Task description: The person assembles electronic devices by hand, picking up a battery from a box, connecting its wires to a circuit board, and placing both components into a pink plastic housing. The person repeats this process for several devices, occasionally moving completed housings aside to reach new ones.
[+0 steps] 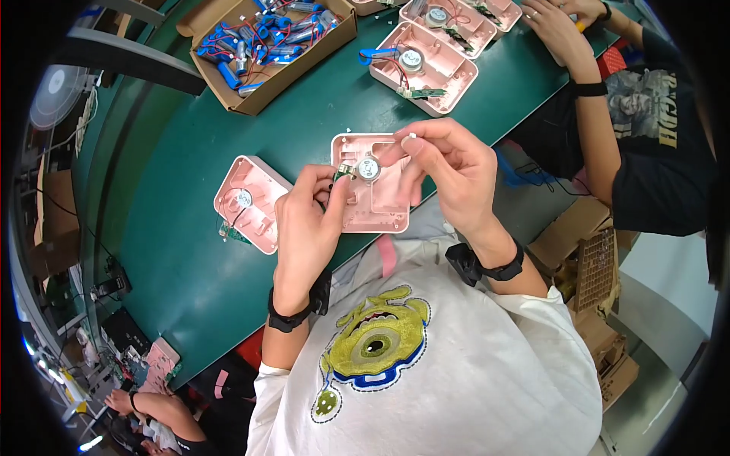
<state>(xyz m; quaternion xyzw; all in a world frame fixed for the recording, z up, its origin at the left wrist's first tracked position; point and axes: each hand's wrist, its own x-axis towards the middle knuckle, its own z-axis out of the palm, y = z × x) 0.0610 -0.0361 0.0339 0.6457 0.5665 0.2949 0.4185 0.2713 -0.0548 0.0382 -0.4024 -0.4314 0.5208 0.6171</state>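
Observation:
A pink plastic housing [389,222] lies face up in front of me, with a round silver speaker [368,169] set in it. My left hand [310,220] is at its left side, thumb and fingers closed on a small green circuit board [344,170]. Above the right part of the housing, my right hand [454,169] pinches a tiny white piece [413,137] between thumb and forefinger; its exact kind is too small to tell. To the left, beside my left hand, rests another pink housing [262,220] with a speaker and a green board hanging over its edge.
A cardboard box [296,70] of blue cylindrical batteries with red wires stands at the far left of the green table [190,281]. Several pink housings [449,67] with speakers and boards line the far side. Co-workers' hands [551,30] are at the far right; another person's arm [163,410] shows lower left.

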